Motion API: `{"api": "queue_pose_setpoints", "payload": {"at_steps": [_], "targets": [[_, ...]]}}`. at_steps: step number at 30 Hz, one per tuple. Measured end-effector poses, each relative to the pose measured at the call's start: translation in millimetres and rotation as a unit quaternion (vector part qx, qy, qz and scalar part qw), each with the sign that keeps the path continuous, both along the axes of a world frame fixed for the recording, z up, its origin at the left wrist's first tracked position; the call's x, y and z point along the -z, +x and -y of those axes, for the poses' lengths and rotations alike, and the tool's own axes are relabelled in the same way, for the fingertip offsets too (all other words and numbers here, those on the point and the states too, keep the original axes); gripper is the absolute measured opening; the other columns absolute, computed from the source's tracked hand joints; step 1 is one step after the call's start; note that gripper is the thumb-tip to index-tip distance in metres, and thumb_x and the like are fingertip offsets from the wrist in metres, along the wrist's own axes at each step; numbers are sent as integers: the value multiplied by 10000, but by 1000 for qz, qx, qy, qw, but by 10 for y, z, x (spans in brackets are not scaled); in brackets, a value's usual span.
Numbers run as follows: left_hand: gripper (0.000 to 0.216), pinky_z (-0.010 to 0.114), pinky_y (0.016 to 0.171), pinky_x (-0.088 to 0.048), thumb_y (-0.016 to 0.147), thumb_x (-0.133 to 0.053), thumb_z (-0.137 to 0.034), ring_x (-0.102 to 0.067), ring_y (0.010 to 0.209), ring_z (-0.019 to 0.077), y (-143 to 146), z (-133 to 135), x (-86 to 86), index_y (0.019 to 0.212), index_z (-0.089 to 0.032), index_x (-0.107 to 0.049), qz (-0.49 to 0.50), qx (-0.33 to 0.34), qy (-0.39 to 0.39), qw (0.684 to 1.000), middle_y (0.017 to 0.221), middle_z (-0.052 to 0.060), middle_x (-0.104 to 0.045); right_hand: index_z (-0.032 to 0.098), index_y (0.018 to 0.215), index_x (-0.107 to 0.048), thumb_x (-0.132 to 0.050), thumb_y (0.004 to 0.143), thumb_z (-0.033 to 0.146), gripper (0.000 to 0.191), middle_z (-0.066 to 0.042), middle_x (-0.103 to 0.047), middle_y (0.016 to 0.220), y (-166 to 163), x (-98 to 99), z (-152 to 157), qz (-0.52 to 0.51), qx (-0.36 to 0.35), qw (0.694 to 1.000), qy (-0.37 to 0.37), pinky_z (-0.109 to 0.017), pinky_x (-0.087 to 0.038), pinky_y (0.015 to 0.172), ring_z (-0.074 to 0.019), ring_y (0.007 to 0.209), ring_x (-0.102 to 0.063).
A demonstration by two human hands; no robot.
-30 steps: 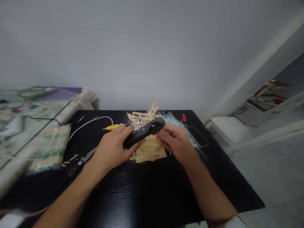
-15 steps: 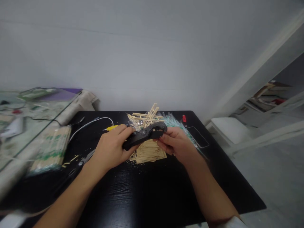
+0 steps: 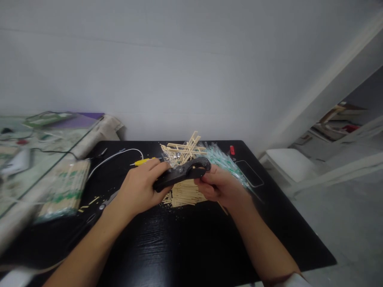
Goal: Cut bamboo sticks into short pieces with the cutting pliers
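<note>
L hand (image 3: 139, 185) gripped black curved-jaw hand cutter (image 3: 173, 176) above black wooden surface (image 3: 179, 247); R hand (image 3: 223, 183) apparently pinched thin pale wooden stick (image 3: 223, 208) near its jaw. Prob. cutting step; next move called for steady stick, firm squeeze. Vs. prev. frame, more stick showed below R hand.

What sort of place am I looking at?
Probably a small indoor craft workspace: short sticks piled on a black table against a wall, with a black tool held above them.

1 view here, from the wearer's head, forward and down, close over the black table (image 3: 197, 247), wall (image 3: 179, 79) beyond
</note>
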State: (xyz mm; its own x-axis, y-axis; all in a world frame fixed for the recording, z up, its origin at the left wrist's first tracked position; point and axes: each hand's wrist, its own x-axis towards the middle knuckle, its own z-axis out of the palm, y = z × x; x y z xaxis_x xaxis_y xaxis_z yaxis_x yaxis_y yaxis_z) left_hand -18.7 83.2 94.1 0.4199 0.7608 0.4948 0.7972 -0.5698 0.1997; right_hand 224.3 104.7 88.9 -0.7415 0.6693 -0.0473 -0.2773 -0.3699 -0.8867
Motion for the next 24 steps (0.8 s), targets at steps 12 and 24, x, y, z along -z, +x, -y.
{"api": "queue_pose_setpoints", "payload": {"at_steps": [12,24], "targets": [[186,319,686,-503,883,-546,-332,-664,807,217,-10,-34,19,967,-199,-645,-25,-30,-3,999,889,64,-683,167,863,-678,-698,896,499,334,78,-480,542,-11,-59,44,61,99,989,93,-215,-125,355,-34,382,-220],[224,341,701,-477,911,-573,-380,-646,833,234,-3,10,20,1009,-191,-642,-27,-63,-10,998,871,56,-644,205,821,-630,-662,918,261,117,16,-667,693,-204,-67,253,148,378,848,340,-243,-421,489,-86,509,-499]]}}
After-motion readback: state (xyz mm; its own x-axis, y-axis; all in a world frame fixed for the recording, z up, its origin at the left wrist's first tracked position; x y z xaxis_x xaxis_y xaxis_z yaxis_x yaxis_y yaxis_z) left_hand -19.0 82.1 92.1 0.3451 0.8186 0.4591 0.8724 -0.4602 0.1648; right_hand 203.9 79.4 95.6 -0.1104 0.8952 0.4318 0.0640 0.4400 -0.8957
